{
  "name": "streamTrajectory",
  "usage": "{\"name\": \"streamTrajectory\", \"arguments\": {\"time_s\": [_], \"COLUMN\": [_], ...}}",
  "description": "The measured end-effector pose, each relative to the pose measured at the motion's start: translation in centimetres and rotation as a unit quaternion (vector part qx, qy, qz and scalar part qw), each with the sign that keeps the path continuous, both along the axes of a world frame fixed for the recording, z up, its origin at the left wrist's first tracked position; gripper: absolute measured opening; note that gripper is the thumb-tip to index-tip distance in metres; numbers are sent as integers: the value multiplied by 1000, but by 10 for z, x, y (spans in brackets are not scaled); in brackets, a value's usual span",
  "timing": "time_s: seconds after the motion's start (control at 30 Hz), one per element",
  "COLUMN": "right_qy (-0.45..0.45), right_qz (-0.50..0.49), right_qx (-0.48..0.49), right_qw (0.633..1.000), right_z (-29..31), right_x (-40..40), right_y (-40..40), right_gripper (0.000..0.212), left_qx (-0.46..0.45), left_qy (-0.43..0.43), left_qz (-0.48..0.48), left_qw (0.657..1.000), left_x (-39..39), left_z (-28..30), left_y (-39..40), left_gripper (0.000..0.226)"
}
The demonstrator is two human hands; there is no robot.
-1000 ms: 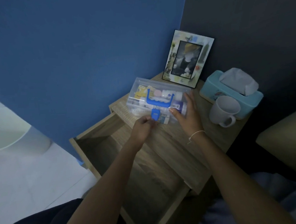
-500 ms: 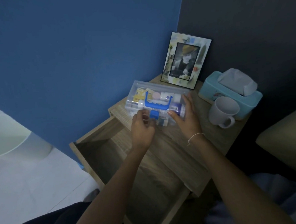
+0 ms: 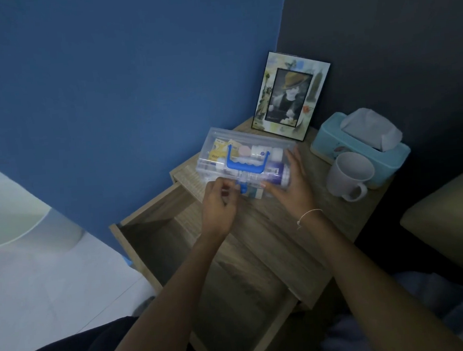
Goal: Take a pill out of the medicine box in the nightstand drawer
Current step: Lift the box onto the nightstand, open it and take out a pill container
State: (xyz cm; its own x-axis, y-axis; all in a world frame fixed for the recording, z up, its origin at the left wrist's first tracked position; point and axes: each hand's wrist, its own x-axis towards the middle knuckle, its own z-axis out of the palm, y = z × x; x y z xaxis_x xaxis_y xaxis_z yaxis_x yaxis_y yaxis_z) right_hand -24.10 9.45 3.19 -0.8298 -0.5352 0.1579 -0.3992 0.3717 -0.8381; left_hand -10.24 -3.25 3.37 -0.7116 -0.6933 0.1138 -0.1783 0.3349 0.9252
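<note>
A clear plastic medicine box [image 3: 222, 144] with a blue handle [image 3: 247, 166] and a blue latch [image 3: 243, 188] sits on top of the wooden nightstand [image 3: 286, 226]. Packets and small bottles show through its shut lid. My left hand [image 3: 218, 203] is at the box's front edge, fingers pinched by the latch. My right hand [image 3: 293, 180] lies flat against the box's right end, steadying it. The drawer [image 3: 158, 243] below stands pulled out and looks empty.
A framed photo [image 3: 290, 95] leans on the dark wall behind the box. A teal tissue box [image 3: 359, 145] and a white mug [image 3: 348, 176] stand at the right of the nightstand top. A cushion [image 3: 447, 220] is at far right, a white floor at left.
My left hand has shifted left along the box's front by the latch, which now hangs lower. The right hand stays on the box's right end.
</note>
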Motion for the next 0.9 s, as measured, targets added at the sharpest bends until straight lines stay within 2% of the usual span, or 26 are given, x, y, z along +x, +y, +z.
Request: {"name": "streamTrajectory", "arguments": {"time_s": [0.1, 0.17, 0.23, 0.33, 0.47, 0.57, 0.67, 0.8, 0.9], "right_qy": [-65, -88, -92, -87, -59, -71, -89, -152, -188], "right_qz": [-36, -98, -99, -86, -105, -108, -143, -177, -138], "right_qx": [-78, -93, -84, -85, -123, -168, -225, -288, -309], "right_qw": [994, 987, 987, 989, 985, 977, 960, 929, 922], "right_z": [-1, -2, -8, -9, 4, 17, 26, 35, 31], "right_x": [11, 22, 27, 32, 26, 11, -7, -27, -41], "right_y": [7, 11, 15, 13, 7, 2, -5, -16, -20], "right_gripper": [97, 86, 70, 60, 42, 41, 37, 28, 34], "left_qx": [-73, -59, -10, 8, 2, 11, 24, 51, 134], "left_qy": [35, 25, -28, -14, 51, 73, 85, 48, 28], "left_qz": [99, 127, 97, 59, 74, 70, 25, 4, -18], "left_qw": [992, 990, 995, 998, 996, 995, 996, 998, 990], "left_x": [4, 3, 1, -2, -8, -18, -32, -51, -69], "left_z": [7, 12, 16, 20, 29, 39, 48, 48, 44], "left_y": [-6, -20, -34, -40, -38, -45, -58, -85, -106], "left_gripper": [27, 48, 62, 55, 56, 61, 69, 65, 50]}}
